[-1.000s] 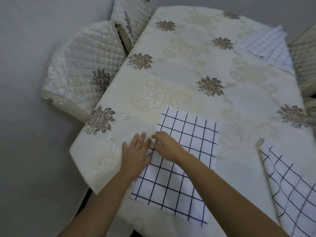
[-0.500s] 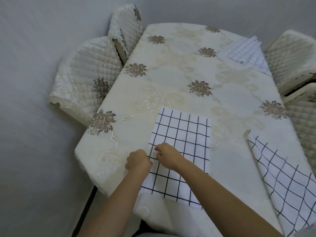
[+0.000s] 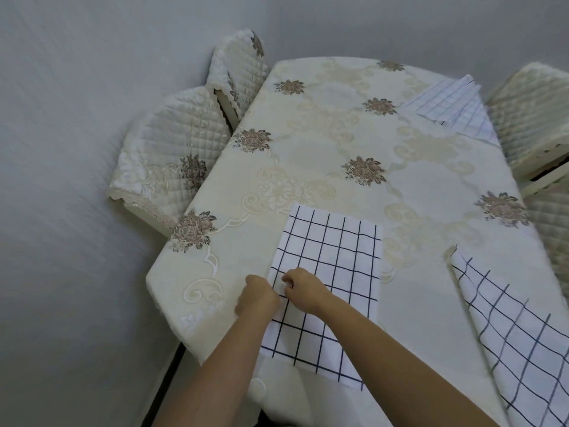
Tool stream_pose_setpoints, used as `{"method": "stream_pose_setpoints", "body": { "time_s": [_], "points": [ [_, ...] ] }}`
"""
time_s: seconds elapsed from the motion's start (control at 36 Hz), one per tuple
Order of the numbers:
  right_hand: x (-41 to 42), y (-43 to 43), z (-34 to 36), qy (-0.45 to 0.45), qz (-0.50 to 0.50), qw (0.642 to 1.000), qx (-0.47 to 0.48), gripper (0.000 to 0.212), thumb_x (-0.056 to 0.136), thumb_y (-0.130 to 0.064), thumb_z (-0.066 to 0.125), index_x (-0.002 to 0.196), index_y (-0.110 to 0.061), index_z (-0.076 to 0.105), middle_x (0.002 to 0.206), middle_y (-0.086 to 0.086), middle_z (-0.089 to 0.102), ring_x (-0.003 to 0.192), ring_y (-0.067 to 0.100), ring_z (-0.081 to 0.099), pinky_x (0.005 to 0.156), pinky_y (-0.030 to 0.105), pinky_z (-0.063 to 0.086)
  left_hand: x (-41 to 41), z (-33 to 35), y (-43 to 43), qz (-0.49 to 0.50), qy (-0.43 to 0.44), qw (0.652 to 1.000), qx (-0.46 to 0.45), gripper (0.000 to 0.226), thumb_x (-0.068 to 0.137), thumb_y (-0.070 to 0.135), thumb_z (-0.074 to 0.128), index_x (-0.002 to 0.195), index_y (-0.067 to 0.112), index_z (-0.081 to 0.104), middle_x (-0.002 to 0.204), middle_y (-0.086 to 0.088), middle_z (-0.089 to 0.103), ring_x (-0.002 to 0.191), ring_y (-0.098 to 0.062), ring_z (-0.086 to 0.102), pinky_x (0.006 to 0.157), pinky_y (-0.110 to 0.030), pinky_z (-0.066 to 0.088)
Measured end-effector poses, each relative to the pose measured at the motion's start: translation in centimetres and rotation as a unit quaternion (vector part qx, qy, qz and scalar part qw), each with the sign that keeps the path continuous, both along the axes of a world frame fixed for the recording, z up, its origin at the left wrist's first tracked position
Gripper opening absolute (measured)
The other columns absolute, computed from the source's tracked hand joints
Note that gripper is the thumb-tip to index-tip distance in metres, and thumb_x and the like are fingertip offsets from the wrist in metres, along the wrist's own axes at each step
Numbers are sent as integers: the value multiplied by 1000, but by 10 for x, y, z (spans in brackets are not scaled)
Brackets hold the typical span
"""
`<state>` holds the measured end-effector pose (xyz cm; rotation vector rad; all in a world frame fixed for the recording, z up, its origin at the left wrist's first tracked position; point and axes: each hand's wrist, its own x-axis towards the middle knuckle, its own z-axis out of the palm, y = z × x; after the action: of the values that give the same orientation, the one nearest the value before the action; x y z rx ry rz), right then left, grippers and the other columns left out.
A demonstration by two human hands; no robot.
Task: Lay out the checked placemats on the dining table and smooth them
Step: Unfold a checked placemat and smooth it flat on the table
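A white placemat with a black check (image 3: 331,263) lies flat near the front left of the dining table (image 3: 338,143), its near edge hanging over the table's front. My left hand (image 3: 257,298) and my right hand (image 3: 303,289) sit side by side at the mat's left edge, both with curled fingers that pinch the cloth there. A second checked placemat (image 3: 520,331) lies at the front right, partly draped off the edge. A third, folded one (image 3: 452,104) rests at the far right.
The table wears a cream embroidered cloth with brown flower motifs. Two quilted chairs (image 3: 172,143) stand along its left side and more chairs (image 3: 535,118) along the right. Grey floor (image 3: 61,211) lies to the left.
My left hand went from flat with spread fingers beside the mat to curled on its left edge. The view has pulled back and up, which shows more of the table and chairs.
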<state>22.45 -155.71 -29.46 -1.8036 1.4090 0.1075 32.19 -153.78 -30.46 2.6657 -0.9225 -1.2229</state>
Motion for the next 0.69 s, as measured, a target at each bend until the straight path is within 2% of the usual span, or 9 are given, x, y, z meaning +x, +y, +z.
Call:
{"method": "stream_pose_setpoints", "body": {
  "time_s": [0.06, 0.08, 0.17, 0.25, 0.33, 0.42, 0.5, 0.61, 0.69],
  "points": [
    [-2, -3, 1, -19, -14, 1000, 18, 40, 95, -13, 39, 133, -8, 46, 138, 10, 45, 123, 24, 47, 100, 30, 40, 3, 5, -3, -8, 25, 1000, 6, 36, 81, 15, 64, 109, 4, 44, 98, -8, 58, 97, -26, 57, 81, -31, 47],
    [-4, -5, 2, -33, -27, 999, 28, 40, 95, -13, 39, 134, -9, 46, 138, 9, 46, 123, 23, 46, 99, 30, 39, 5, 9, -5, -19, 37, 999, 6, 24, 80, 16, 65, 91, 4, 48, 83, -5, 55, 86, -23, 57, 71, -27, 46],
    [-8, -10, 4, -85, -85, 991, 62, 36, 96, -18, 41, 130, -10, 47, 130, 7, 51, 114, 20, 50, 88, 26, 39, 6, 18, -9, -30, 79, 996, -2, 31, 81, 15, 64, 63, 8, 39, 65, -3, 42, 60, -14, 45, 49, -21, 35],
    [-9, -16, 7, -139, -154, 974, 90, 29, 95, -28, 44, 117, -13, 53, 113, 6, 57, 96, 18, 54, 78, 27, 41, 0, 30, -14, -58, 108, 992, -22, 24, 82, 13, 60, 64, 6, 44, 64, -3, 41, 56, -14, 42, 49, -23, 32],
    [-10, -27, 14, -172, -215, 955, 108, 25, 91, -38, 49, 98, -15, 52, 98, 6, 59, 91, 24, 59, 70, 30, 43, -12, 43, -17, -89, 144, 984, -57, 8, 82, 7, 57, 76, 5, 53, 68, -3, 44, 73, -21, 47, 64, -26, 36],
    [-14, -40, 26, -192, -242, 946, 98, 29, 86, -42, 55, 88, -14, 46, 83, 5, 55, 76, 22, 53, 67, 32, 40, -24, 55, -21, -84, 162, 976, -118, 25, 82, 2, 55, 61, 11, 45, 63, -1, 41, 62, -16, 41, 57, -24, 32],
    [-19, -55, 40, -188, -262, 942, 88, 27, 84, -33, 59, 82, -12, 42, 73, 2, 48, 70, 19, 50, 67, 34, 44, -37, 67, -25, -77, 183, 966, -164, 31, 80, -2, 54, 57, 14, 39, 60, 0, 38, 54, -12, 34, 51, -24, 26],
    [-25, -79, 55, -144, -263, 952, 57, 18, 82, -17, 56, 84, -6, 42, 69, 3, 45, 65, 20, 48, 58, 30, 40, -49, 80, -29, -64, 214, 951, -216, 30, 77, -2, 55, 58, 14, 40, 70, -2, 44, 61, -15, 39, 52, -24, 28],
    [-30, -94, 67, -117, -260, 958, 33, 26, 84, -5, 49, 62, -10, 36, 57, 5, 39, 47, 19, 40, 44, 24, 35, -51, 88, -30, -68, 220, 943, -241, 32, 77, -2, 55, 56, 15, 37, 71, -4, 42, 64, -15, 39, 50, -19, 26]
  ]
}}
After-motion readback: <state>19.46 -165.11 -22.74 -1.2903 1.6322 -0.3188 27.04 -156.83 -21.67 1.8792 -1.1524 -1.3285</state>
